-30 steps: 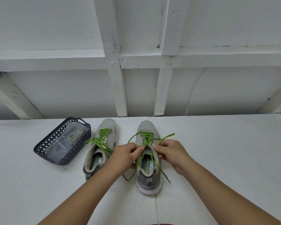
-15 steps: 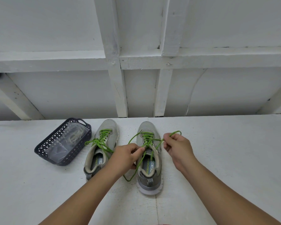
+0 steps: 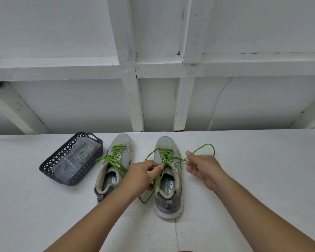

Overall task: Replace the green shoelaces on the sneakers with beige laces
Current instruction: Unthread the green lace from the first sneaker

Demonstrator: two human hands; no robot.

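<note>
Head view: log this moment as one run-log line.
step: unlacing right sneaker | left hand: pinches green lace at tongue | right hand: pulls lace loop sideways | left sneaker: laced

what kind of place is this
Hard to say for sure: probably a plain workshop or recording bench rather than a lived-in room. A rough white-painted tabletop runs up to a white wall framed with painted wooden beams, and only a small dark basket sits beside the sneakers.

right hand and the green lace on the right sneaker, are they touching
Touching. The head view shows the right hand pinching the green lace, which runs taut from the right sneaker to the fingers and loops beyond them.
</note>
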